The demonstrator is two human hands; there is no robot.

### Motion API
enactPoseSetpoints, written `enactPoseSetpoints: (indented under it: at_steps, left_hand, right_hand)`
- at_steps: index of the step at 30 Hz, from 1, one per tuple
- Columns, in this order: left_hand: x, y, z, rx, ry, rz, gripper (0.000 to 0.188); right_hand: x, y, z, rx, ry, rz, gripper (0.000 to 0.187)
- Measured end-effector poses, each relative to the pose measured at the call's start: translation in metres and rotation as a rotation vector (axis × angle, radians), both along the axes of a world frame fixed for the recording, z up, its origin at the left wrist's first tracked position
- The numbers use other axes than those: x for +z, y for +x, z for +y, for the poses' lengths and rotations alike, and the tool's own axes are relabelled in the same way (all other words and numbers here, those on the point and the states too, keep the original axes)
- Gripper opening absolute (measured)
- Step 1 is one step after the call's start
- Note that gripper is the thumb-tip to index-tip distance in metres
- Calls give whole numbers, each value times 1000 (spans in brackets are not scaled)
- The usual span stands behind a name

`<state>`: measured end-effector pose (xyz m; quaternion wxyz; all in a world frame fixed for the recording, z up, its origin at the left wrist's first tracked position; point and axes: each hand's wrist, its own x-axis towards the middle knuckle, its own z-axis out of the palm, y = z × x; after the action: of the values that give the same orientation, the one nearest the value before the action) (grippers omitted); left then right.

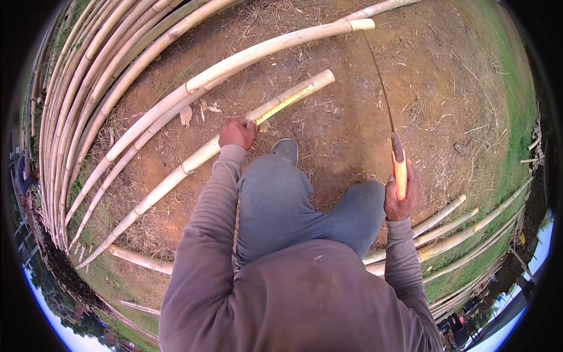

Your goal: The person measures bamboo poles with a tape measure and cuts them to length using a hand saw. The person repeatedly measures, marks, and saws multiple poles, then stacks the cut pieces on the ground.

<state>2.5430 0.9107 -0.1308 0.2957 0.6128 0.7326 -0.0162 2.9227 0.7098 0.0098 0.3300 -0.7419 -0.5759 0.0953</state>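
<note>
Your left grip [237, 134] is closed over the pole [196, 159] in front of you, its fingers curled against the wood. The pole slants from the far lower left up to its cut end, just beyond your left shoe [285, 149]. A yellow tape [287, 105] lies lengthwise along it, from beside your thumb almost to that end; you cannot tell whether its case sits inside your fist.

Your right grip [402, 196] is clamped on the orange handle [400, 176] of the saw [397, 146], well apart from the left one and beside your right knee. The thin blade [388, 111] points away from you, its tip at the end of the upper pole [258, 53]; whether the two touch, you cannot tell.

That upper pole runs beyond the one you hold, with a thinner pole [136, 145] close along its near side. At your far left is a dense row of poles [70, 111]; more poles [454, 240] lie at your lower right, partly behind your forearm. Dry scraps litter the brown ground [346, 135], and grass [513, 70] edges it on the right.
</note>
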Motion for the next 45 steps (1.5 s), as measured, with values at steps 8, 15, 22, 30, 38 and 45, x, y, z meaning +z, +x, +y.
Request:
enactPoseSetpoints:
  at_steps: [8,15,22,30,38,45]
  left_hand:
    - [-9,-8,0,28,-103,63,40]
    - [-17,-6,-2,-10,22,83,40]
    - [-18,-12,3,56,-60,-104,39]
    - [-27,-19,11,3,-63,-10,40]
    - [-12,-9,19,-15,-141,35,43]
    - [-10,-8,18,-55,-132,90,45]
  right_hand:
    - [-27,14,-46,42,-18,17,57]
    - [-12,21,-88,73,-134,86,57]
    - [-14,20,-78,204,-64,88,57]
    - [-7,7,-53,279,-44,49,57]
    - [-10,-17,-21,322,-63,160,52]
    - [-22,-28,-12,219,-129,382,52]
